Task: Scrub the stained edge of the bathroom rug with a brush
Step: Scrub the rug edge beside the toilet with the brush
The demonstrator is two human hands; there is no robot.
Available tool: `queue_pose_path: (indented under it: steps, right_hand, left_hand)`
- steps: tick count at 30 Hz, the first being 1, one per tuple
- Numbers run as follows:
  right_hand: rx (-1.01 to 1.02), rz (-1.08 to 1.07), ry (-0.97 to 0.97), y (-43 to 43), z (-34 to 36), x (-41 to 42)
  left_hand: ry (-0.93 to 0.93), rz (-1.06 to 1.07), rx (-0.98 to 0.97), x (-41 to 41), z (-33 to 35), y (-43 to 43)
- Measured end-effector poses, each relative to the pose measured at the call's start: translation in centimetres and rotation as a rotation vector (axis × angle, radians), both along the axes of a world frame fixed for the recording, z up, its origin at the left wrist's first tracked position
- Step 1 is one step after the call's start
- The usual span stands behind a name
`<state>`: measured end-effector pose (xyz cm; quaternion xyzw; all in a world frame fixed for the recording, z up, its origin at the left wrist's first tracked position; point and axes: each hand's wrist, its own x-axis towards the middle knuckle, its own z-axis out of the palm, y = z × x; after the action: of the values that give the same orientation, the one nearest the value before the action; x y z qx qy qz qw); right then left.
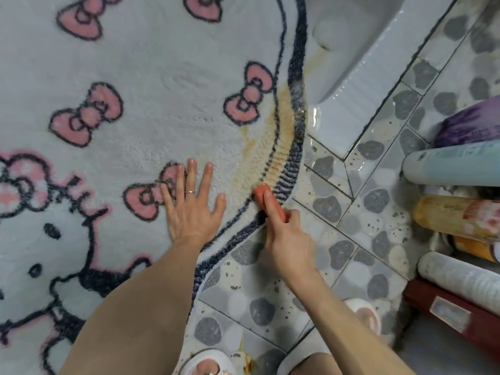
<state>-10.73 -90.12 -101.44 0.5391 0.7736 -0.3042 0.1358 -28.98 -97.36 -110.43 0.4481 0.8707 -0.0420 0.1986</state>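
A pale fluffy bathroom rug [140, 77] with pink bows and a dark outline covers the left of the floor. A yellow-brown stain [273, 147] runs along its right edge, inside the dark border. My right hand [286, 239] grips an orange-red brush [266, 197], forefinger stretched along its back, with the brush head pressed on the lower end of the stain. My left hand [190, 201] lies flat on the rug just left of the stain, fingers spread, a ring on one finger.
A white squat toilet pan [359, 60] lies right beside the stained edge. Pebble-patterned floor tiles [349, 228] run along the right. Several bottles and containers [457, 212] lie stacked at the far right. My knees and white slippers [205, 361] are at the bottom.
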Motion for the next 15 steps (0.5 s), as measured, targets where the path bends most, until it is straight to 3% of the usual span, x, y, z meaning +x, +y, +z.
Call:
queue_pose_path:
  steps: [2, 6, 8, 12, 15]
  right_hand:
    - [0.136, 0.061, -0.008, 4.5, -1.6, -0.7]
    - [0.229, -0.090, -0.057, 13.2, -3.2, -3.8]
    - [0.202, -0.104, -0.043, 10.4, -3.3, -3.6]
    - [-0.002, 0.065, -0.033, -0.2, -0.9, 0.1]
    - [0.148, 0.172, -0.105, 6.0, -2.1, -0.5]
  left_hand:
    - [-0.001, -0.001, 0.002, 0.1, -0.1, -0.1]
    - [0.025, -0.017, -0.013, 0.0, -0.2, 0.1]
    - [0.033, -0.024, -0.014, 0.0, -0.2, -0.1]
    - [0.033, -0.017, 0.009, 0.1, -0.1, -0.1]
    - [0.023, -0.017, -0.021, 0.0, 0.0, 0.1]
